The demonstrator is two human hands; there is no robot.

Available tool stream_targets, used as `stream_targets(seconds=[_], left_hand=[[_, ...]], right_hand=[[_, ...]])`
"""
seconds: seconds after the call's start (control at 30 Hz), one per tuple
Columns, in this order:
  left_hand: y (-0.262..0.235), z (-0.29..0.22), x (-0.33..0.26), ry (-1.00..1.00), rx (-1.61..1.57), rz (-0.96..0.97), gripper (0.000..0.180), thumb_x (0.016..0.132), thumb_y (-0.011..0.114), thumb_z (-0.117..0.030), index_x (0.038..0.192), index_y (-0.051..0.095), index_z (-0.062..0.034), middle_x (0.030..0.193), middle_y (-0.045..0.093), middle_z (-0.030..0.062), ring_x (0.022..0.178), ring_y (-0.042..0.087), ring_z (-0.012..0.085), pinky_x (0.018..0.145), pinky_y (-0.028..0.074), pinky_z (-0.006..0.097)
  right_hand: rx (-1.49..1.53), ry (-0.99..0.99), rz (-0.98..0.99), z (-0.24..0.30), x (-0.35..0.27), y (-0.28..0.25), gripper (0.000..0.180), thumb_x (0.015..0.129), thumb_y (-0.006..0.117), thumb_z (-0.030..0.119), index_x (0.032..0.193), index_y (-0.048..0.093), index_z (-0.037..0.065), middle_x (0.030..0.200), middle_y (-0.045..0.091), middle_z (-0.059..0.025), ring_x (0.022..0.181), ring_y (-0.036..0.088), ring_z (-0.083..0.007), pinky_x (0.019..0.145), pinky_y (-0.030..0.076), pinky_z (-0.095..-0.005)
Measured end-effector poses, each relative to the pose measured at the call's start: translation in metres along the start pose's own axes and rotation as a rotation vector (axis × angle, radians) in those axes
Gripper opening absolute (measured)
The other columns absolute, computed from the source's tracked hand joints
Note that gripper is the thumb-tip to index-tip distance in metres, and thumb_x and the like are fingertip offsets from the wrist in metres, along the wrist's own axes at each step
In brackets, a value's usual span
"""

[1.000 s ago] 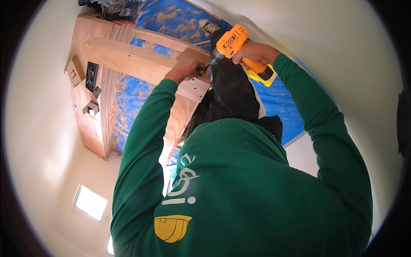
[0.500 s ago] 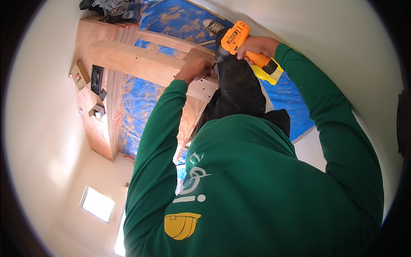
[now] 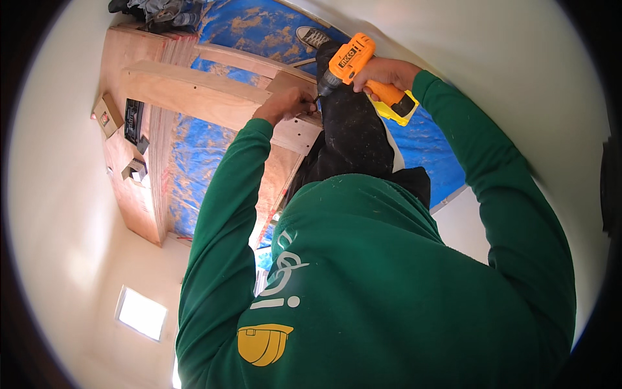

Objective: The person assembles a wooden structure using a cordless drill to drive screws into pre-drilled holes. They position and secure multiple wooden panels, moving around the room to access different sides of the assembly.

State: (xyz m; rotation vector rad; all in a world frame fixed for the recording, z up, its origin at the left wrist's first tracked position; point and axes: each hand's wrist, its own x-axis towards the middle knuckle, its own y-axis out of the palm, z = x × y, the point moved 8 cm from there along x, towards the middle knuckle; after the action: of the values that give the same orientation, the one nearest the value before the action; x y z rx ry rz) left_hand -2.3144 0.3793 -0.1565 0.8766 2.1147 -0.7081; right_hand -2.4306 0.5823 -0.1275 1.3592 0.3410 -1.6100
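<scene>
Blue sheet below | your right hand clasps drill | left hand beside chuck, cannot tell pinch | hardly shifted, work seems steady

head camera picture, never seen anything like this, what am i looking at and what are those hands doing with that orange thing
There is no machine arm here: a person works with bare hands. The camera sits on their head and looks down, so the green sweatshirt fills the lower part; its wide fisheye lens bends straight edges.

The right hand grips an orange drill. The left hand is at the end of a wooden beam, its fingers close to the drill's tip; whether they pinch something small is unclear.

To the left, a plywood stack carries two small cardboard boxes and a long black item. A blue sheet with brownish dust covers the floor.
</scene>
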Motion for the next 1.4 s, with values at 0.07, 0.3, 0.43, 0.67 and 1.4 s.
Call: stream_targets(seconds=[0.07,0.3,0.43,0.67,1.4], left_hand=[[0.0,0.001,0.001,-0.011,0.016,0.017,0.02,0.103,0.072,-0.022,0.109,0.082,-0.0056,0.092,0.079,0.0092,0.081,0.071,0.0211,0.076,0.056,0.039],[-0.006,-0.006,-0.003,0.022,-0.005,-0.01,0.02,0.1,0.074,-0.024,0.109,0.083,-0.0082,0.093,0.08,0.0113,0.083,0.075,0.0272,0.076,0.058,0.043],[-0.007,-0.007,-0.001,0.034,0.025,0.014,0.021,0.1,0.073,-0.022,0.112,0.082,-0.007,0.096,0.08,0.0117,0.086,0.075,0.0263,0.078,0.057,0.04],[-0.071,-0.019,-0.062,0.169,0.418,-0.799,0.015,0.098,0.073,-0.016,0.111,0.079,-0.0122,0.093,0.074,0.0068,0.089,0.073,0.0313,0.075,0.057,0.044],[-0.081,-0.006,-0.115,0.339,0.421,-1.249,0.029,0.087,0.077,-0.019,0.117,0.076,-0.0208,0.095,0.067,-0.0045,0.093,0.069,0.0177,0.076,0.056,0.035]], right_hand=[[-0.006,0.01,-0.008,0.0,0.0,-0.001,0.023,0.086,0.077,0.011,0.106,0.068,0.005,0.071,0.065,-0.0032,0.053,0.062,-0.0138,0.053,0.055,-0.0302],[-0.02,0.019,0.013,0.005,-0.003,0.002,0.023,0.086,0.077,0.012,0.106,0.069,0.007,0.071,0.063,-0.0015,0.054,0.061,-0.0135,0.053,0.054,-0.0301],[-0.01,0.052,0.011,0.006,-0.005,0.002,0.023,0.085,0.077,0.012,0.106,0.069,0.007,0.071,0.063,-0.0012,0.055,0.061,-0.0134,0.054,0.053,-0.03],[-0.081,0.053,0.007,0.011,-0.003,0.001,0.022,0.086,0.076,0.013,0.105,0.068,0.004,0.07,0.063,-0.004,0.054,0.062,-0.0156,0.055,0.055,-0.0328],[-0.142,0.178,-0.062,0.04,-0.009,0.015,0.025,0.087,0.078,0.014,0.106,0.065,0.004,0.071,0.063,-0.0043,0.052,0.062,-0.0157,0.054,0.054,-0.0329]])
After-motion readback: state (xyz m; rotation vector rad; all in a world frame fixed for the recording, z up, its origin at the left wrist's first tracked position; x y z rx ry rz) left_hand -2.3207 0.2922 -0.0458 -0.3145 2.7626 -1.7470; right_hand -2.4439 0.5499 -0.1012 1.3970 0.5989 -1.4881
